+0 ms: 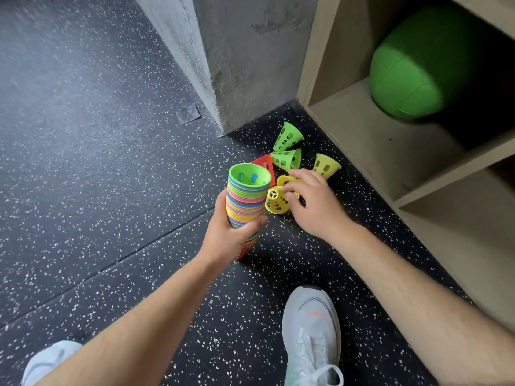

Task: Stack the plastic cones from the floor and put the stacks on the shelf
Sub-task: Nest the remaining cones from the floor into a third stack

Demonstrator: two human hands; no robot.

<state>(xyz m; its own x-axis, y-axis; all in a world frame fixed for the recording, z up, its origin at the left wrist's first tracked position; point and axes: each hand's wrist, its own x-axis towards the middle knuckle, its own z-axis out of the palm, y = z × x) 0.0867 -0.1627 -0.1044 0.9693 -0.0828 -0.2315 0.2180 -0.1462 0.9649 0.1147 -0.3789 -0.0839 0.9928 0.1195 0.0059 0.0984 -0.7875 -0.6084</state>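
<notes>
My left hand (pixel 232 232) grips a tall stack of nested multicoloured cones (pixel 246 199), its open mouth green inside and tilted up toward me. My right hand (pixel 312 201) reaches over a yellow cone (pixel 274 201) lying on its side on the floor, with its fingertips on the cone. A second yellow cone (pixel 285 181) lies partly hidden under those fingers. Two green cones (pixel 287 137) (pixel 287 160), a yellow-green cone (pixel 326 165) and a red cone (pixel 264 164) lie on the floor beyond. The beige shelf (pixel 390 151) stands at the right.
A big green ball (pixel 420 68) fills the upper shelf compartment. A concrete pillar (pixel 231 57) rises behind the cones. My white shoes (pixel 312 335) stand on the black speckled floor; a grey tape patch (pixel 188 114) is stuck left of the pillar.
</notes>
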